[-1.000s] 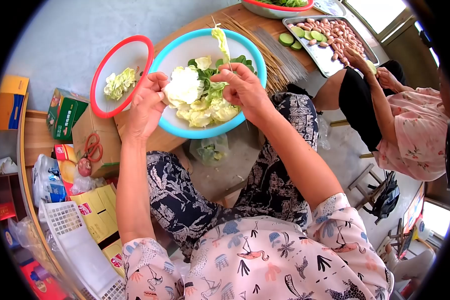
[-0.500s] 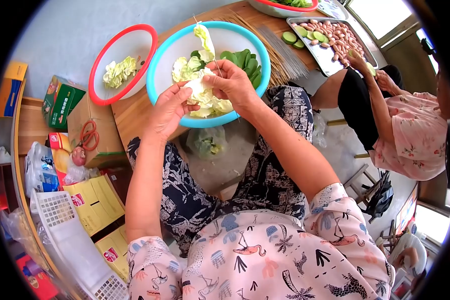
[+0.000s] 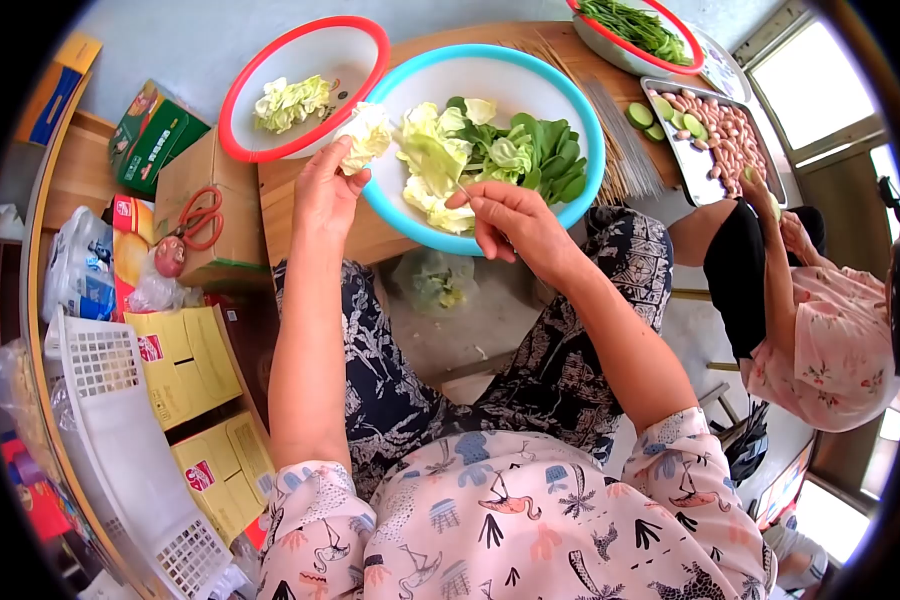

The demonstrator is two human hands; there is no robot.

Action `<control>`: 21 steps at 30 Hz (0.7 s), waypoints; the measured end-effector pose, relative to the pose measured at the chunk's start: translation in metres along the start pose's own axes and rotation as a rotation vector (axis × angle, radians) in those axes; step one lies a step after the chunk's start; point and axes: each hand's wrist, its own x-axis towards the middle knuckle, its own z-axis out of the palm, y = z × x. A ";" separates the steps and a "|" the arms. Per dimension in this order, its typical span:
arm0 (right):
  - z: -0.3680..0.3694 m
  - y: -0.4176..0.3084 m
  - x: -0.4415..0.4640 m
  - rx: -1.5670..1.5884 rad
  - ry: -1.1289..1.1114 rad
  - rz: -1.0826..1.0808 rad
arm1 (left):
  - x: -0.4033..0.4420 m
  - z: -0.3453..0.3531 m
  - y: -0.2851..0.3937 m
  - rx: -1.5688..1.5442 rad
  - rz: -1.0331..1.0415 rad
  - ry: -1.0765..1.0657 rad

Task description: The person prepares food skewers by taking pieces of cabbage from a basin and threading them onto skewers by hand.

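Observation:
My left hand pinches a crumpled pale cabbage leaf near the left rim of the blue-rimmed bowl. Over the bowl's front edge, my right hand is closed on a thin skewer; only a short piece of it shows at the fingertips. Just beyond those fingers is a larger pale green leaf, and I cannot tell whether the skewer runs through it. More pale leaves and dark green leafy vegetables lie in the bowl.
A red-rimmed bowl with shredded pale leaves stands left. Loose skewers lie right of the blue-rimmed bowl. Beyond are a tray of small sausages and green slices, and a seated person. Scissors rest by a cardboard box.
My hands have moved apart: the left went left with a pale leaf, the right stayed over the bowl's front. The upright leaf on a skewer has come down. The view has shifted.

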 end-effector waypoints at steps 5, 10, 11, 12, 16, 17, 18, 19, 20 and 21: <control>0.006 -0.002 -0.006 -0.072 -0.091 0.058 | -0.002 -0.006 0.006 -0.017 0.031 0.027; 0.007 -0.004 -0.007 -0.078 -0.093 0.071 | -0.005 -0.008 0.014 -0.086 0.048 0.041; 0.007 -0.004 -0.007 -0.085 -0.090 0.075 | -0.005 -0.008 0.014 -0.087 0.049 0.043; 0.007 -0.004 -0.008 -0.087 -0.092 0.075 | -0.005 -0.008 0.014 -0.096 0.052 0.035; 0.006 -0.002 -0.008 -0.078 -0.115 0.081 | -0.004 -0.011 0.015 -0.118 0.068 0.026; 0.006 -0.002 -0.008 -0.074 -0.115 0.085 | -0.005 -0.011 0.015 -0.119 0.069 0.028; 0.007 -0.002 -0.008 -0.075 -0.115 0.086 | -0.005 -0.011 0.016 -0.124 0.069 0.019; 0.007 -0.002 -0.008 -0.076 -0.109 0.090 | -0.005 -0.011 0.016 -0.128 0.068 0.010; 0.007 -0.002 -0.008 -0.076 -0.102 0.094 | -0.005 -0.011 0.016 -0.129 0.068 0.010; 0.007 -0.002 -0.008 -0.076 -0.102 0.095 | -0.004 -0.011 0.015 -0.125 0.079 0.015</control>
